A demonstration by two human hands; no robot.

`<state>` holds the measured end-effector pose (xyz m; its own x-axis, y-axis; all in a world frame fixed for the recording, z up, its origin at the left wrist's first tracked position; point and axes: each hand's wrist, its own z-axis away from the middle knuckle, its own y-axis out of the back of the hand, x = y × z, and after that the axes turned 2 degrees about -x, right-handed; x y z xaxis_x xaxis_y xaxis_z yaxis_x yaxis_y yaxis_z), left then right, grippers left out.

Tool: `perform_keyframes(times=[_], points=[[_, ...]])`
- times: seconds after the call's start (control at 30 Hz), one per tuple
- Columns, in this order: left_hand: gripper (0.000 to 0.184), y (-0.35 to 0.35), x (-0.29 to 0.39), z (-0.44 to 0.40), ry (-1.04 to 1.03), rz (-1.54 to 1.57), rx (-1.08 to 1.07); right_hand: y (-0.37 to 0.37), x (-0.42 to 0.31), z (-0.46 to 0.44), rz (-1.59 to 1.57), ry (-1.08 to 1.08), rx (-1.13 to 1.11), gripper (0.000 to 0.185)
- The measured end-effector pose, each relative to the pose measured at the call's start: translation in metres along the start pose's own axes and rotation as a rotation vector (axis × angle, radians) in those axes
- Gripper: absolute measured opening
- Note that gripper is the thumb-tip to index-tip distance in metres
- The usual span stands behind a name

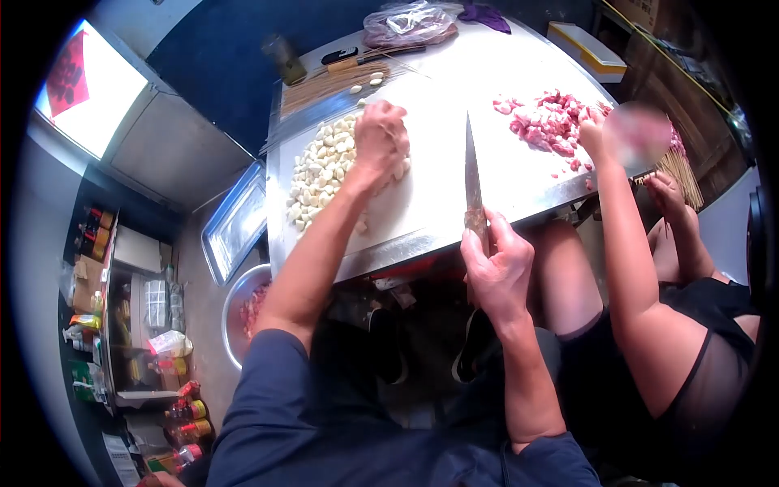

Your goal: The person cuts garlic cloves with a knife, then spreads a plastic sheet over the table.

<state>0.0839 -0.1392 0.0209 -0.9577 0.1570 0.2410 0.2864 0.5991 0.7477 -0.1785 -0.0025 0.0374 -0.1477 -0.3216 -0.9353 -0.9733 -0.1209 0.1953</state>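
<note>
Peeled garlic cloves (324,166) lie in a pale heap on the left side of the white table. My left hand (381,140) is at the right edge of this heap with its fingers curled inward; whatever is in them is hidden. In my right hand (501,264), near the table's front edge, is a knife (473,174). Its long pointed blade is directed away from me over the tabletop, and my fingers wrap its handle.
Pink meat pieces (552,122) lie at the right, where another person's hands (598,134) work beside bamboo skewers (682,178). More skewers (324,89), a jar (284,61) and a plastic bag (410,24) are at the back. A metal bowl (235,316) stands lower left.
</note>
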Motion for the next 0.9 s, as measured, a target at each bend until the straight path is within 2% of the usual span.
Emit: perform_keyframes(times=[0.07,0.13,0.2,0.27,0.33,0.4,0.47,0.53,0.6,0.67,0.73,0.77,0.83,0.9], points=[[0.026,0.011,-0.015,-0.021,0.24,0.064,-0.026,0.002,0.001,0.002,0.0,0.0,-0.009,0.034],[0.03,0.011,-0.051,-0.044,0.262,-0.086,-0.009,0.003,0.002,0.002,0.002,-0.002,-0.009,0.035],[0.032,0.002,-0.089,-0.062,0.273,-0.128,-0.013,0.003,0.003,0.0,0.067,0.131,0.029,0.035],[0.035,-0.012,-0.121,-0.079,0.285,-0.169,-0.017,0.003,0.006,-0.001,0.078,0.135,0.044,0.035],[0.038,-0.024,-0.144,-0.092,0.28,-0.268,-0.123,0.003,0.007,-0.003,0.128,0.179,0.04,0.034],[0.033,-0.032,-0.158,-0.106,0.277,-0.259,-0.191,0.003,0.006,-0.005,0.12,0.158,0.041,0.036],[0.029,-0.036,-0.168,-0.119,0.346,-0.213,-0.359,0.003,0.005,-0.007,0.141,0.128,-0.018,0.038],[0.027,-0.041,-0.173,-0.123,0.278,-0.224,-0.338,0.003,0.009,-0.009,0.168,0.126,-0.028,0.039],[0.024,-0.044,-0.175,-0.127,0.138,-0.276,-0.014,0.001,0.01,-0.012,0.18,0.124,-0.041,0.04],[0.021,-0.038,-0.158,-0.132,0.103,-0.255,-0.014,-0.002,0.012,-0.017,0.171,0.127,-0.042,0.04],[0.018,-0.042,-0.157,-0.136,-0.016,-0.155,-0.104,-0.005,0.012,-0.019,0.163,0.129,-0.042,0.04],[0.018,-0.045,-0.156,-0.137,-0.017,-0.153,-0.106,-0.007,0.011,-0.02,0.157,0.118,-0.055,0.04],[0.019,-0.055,-0.155,-0.138,0.024,-0.17,-0.317,-0.009,0.01,-0.021,0.155,0.102,-0.065,0.04],[0.018,-0.059,-0.155,-0.136,-0.017,-0.154,-0.302,-0.01,0.012,-0.022,0.151,0.127,-0.06,0.041]])
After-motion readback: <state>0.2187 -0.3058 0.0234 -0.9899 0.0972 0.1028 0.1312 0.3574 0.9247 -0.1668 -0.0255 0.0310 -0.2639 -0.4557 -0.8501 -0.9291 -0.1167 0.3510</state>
